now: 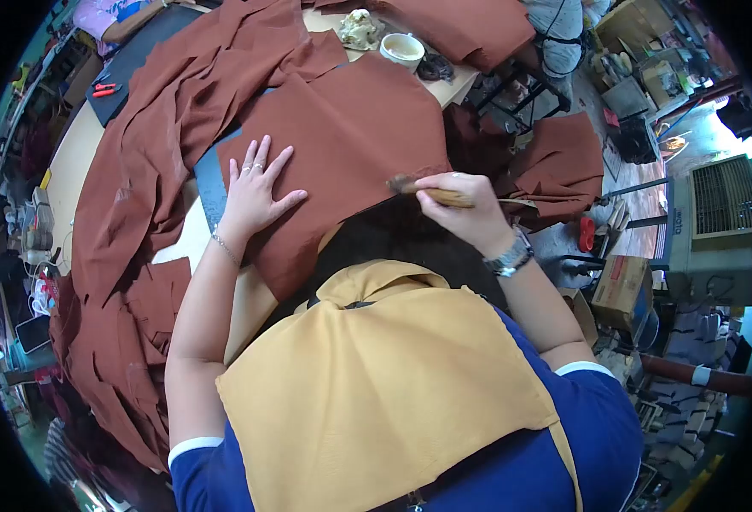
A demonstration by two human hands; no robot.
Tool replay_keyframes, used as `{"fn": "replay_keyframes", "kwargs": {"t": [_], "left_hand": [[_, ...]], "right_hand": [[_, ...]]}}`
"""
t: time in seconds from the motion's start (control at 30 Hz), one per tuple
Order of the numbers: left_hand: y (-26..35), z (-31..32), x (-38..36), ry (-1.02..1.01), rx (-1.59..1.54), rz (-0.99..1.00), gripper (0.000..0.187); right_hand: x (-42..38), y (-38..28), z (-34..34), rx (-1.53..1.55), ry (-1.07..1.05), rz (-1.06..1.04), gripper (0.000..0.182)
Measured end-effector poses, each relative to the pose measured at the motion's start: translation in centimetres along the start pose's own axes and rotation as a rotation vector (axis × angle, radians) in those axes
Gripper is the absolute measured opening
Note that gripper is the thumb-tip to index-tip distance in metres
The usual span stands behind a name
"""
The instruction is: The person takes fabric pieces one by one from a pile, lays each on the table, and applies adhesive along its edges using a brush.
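Observation:
A flat reddish-brown sheet of leather or cloth lies before me on the table. Pressed on its left part, my left hand is open with fingers spread. My right hand grips a brush by its wooden handle. The bristle end points left and meets the sheet near its front right edge. Beyond the sheet stands a white tub with pale contents. A crumpled whitish rag sits beside the tub.
More reddish-brown material is heaped on the table's left and hangs off it. Orange-handled snips lie at the far left, near another person's arm. On the right are draped brown pieces and a cardboard box.

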State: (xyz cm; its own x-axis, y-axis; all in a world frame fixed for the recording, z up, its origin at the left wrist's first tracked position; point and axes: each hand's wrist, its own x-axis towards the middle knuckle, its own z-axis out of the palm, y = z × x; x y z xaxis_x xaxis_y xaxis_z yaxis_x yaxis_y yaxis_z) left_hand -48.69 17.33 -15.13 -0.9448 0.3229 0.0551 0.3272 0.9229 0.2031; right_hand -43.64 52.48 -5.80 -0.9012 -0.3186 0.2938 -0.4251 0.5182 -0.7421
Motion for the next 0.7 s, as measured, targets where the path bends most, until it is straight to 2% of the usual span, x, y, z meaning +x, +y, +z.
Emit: {"fn": "replay_keyframes", "kwargs": {"t": [0.03,0.17,0.23,0.33,0.43,0.47,0.57,0.63,0.7], "left_hand": [[-0.1,0.1,0.0,0.013,0.002,0.008,0.084],[-0.3,0.6,0.2,0.05,-0.005,0.024,0.085],[-0.4,0.9,0.1,0.054,-0.01,0.029,0.085],[-0.4,0.9,0.1,0.065,-0.016,0.029,0.085],[-0.4,0.8,0.3,0.064,-0.023,0.032,0.086],[-0.4,0.9,0.3,0.071,-0.024,0.03,0.086],[-0.6,1.3,0.2,0.085,-0.034,0.035,0.086],[-0.6,1.4,0.2,0.091,-0.041,0.035,0.087],[-0.6,1.2,0.2,0.083,-0.046,0.04,0.087]], "right_hand": [[-0.1,0.6,0.5,-0.04,-0.026,-0.04,0.017],[-1.1,0.3,-2.5,-0.265,-0.012,0.086,0.013],[-0.3,-1.4,-1.2,-0.164,0.047,0.042,0.014],[0.1,-0.9,2.3,-0.03,-0.012,-0.056,0.014],[-0.9,-0.6,0.5,-0.112,-0.031,-0.028,0.012],[-1.1,-0.4,-0.5,-0.24,-0.079,0.07,0.012],[0.0,-2.0,1.4,-0.081,0.006,-0.055,0.011],[0.7,-2.8,3.7,-0.026,-0.044,-0.079,0.012],[0.2,-2.0,3.9,-0.106,-0.102,-0.12,0.014]]}}
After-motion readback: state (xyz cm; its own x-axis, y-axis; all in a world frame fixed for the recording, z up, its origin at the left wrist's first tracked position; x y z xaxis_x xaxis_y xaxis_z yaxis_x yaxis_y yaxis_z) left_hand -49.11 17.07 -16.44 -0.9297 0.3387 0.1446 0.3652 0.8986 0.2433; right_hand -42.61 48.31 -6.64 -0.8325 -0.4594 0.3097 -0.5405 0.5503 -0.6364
